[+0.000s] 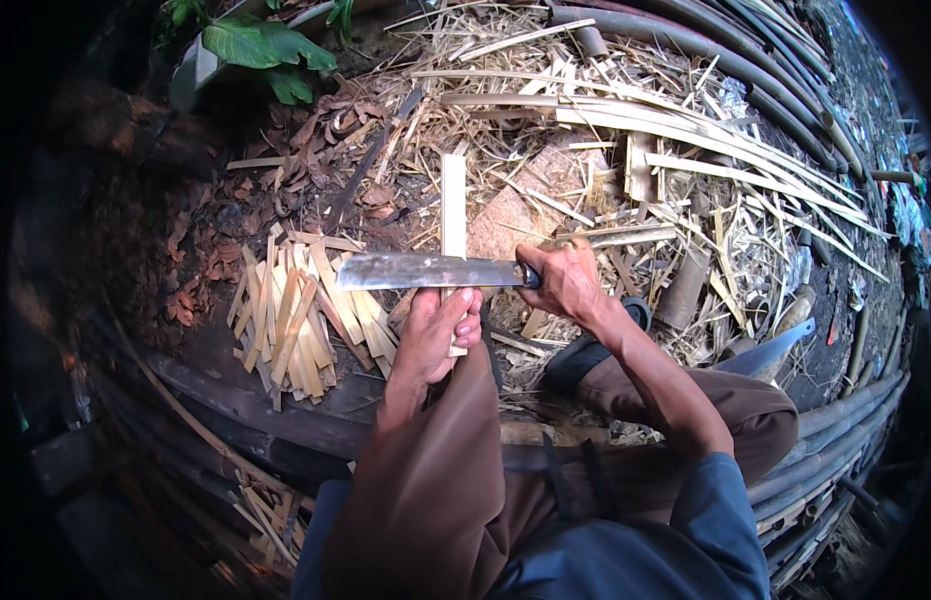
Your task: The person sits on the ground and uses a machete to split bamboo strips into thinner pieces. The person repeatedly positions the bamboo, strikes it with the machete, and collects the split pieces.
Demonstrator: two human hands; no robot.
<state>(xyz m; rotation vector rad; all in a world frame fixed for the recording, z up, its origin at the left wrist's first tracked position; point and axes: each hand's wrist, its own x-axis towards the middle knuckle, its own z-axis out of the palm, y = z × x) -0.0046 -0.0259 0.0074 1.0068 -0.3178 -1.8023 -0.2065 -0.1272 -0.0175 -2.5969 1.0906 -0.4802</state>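
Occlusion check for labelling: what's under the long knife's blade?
Under the blade, a pale strip passes, showing on both sides, gripped by the left hand. The stretch directly beneath is covered, so any cut there is hidden.

Stacked poles and scattered shavings show an outdoor workplace.

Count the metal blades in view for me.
2: a broad knife in the right hand, crossing the pale strip held by the left hand; and a bluish saw-like blade just beyond the right knee. Others may be hidden under scraps.
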